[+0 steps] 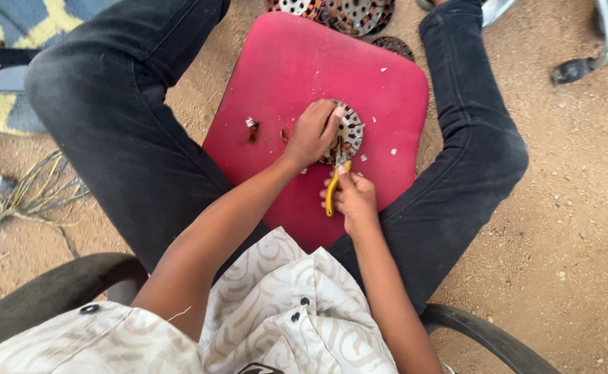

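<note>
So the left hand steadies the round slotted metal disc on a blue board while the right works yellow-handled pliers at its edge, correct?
Not quite: the board is red, not blue, as the head view shows. The left hand does steady the round slotted metal disc while the right hand works the yellow-handled pliers at its edge.

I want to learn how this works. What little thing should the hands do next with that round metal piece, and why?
Probably squeeze and pull with the yellow-handled pliers. The right hand has their tip at the edge of the round slotted metal disc, where coppery wire shows. The left hand presses the disc down on the red board, so it looks steady enough for a tug.
</note>
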Tool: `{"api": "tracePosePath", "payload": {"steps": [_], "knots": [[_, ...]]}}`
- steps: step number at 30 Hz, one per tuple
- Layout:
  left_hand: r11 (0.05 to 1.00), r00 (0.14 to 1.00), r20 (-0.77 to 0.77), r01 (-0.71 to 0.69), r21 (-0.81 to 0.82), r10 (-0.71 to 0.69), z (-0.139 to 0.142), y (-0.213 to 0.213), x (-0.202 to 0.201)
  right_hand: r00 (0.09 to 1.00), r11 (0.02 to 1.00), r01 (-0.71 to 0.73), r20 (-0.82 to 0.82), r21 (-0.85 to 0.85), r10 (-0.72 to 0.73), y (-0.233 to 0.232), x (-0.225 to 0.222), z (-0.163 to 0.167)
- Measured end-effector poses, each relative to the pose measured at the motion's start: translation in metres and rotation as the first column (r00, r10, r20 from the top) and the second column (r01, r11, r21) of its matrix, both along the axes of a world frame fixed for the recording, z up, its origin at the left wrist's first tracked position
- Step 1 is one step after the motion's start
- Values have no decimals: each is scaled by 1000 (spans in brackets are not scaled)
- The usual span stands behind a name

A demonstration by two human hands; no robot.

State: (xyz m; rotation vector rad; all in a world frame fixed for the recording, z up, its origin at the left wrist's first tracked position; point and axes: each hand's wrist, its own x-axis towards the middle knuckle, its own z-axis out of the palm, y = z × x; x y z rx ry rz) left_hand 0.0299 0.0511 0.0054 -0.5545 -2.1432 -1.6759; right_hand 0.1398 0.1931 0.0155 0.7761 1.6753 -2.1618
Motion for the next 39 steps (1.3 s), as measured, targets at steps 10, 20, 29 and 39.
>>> {"api": "tracePosePath", "payload": {"steps": [10, 20, 29, 39], "knots": [[947, 896, 308, 287, 148, -320, 22, 2, -14, 998, 985, 57, -31, -164, -62, -1, -11, 6], [619, 808, 542, 309, -722, 229, 50, -53, -57, 966, 935, -225, -60, 273, 250, -14, 13, 67], [-32, 962, 247, 252, -967, 116, 35, -34, -37, 991, 719, -96, 3, 688, 130, -16, 14, 78], [370, 887, 151, 330, -868, -437, 43, -27, -36, 919, 290, -143, 18, 946, 395, -12, 16, 94]]}}
